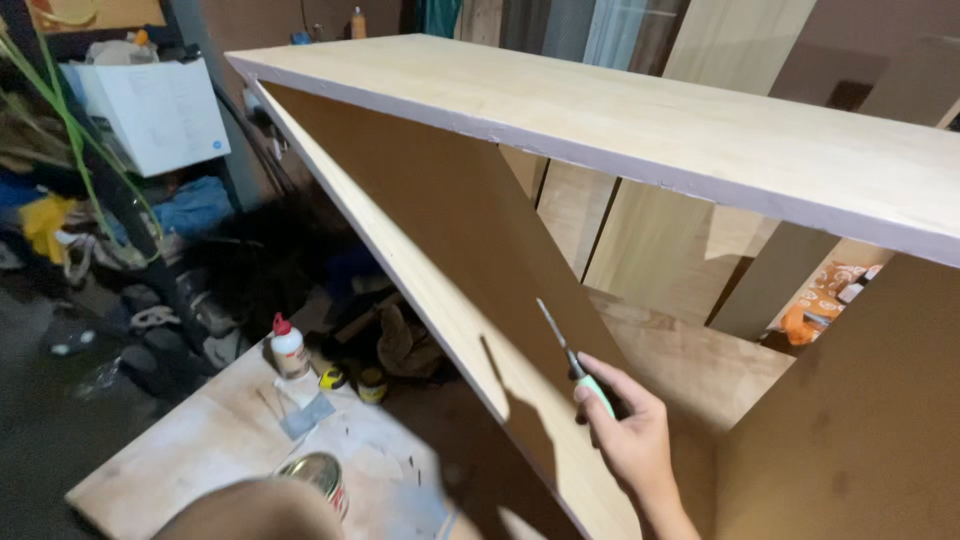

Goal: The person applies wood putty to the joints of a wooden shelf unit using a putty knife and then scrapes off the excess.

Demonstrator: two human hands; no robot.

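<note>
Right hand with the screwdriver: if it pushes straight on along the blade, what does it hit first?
Most likely the brown inner face of the slanted panel. The right hand points the screwdriver up and left, its tip already over that face. Whether the tip touches it cannot be told.

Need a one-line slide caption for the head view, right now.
Right hand holds a green-handled screwdriver against a plywood cabinet panel; glue bottle on the board below.

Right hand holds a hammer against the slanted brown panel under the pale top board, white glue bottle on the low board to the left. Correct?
Not quite. The head view shows the right hand holding a screwdriver with a pale green handle, not a hammer. The rest stands: its tip is at the slanted brown panel under the pale top board, and the white glue bottle stands on the low board to the left.
</note>
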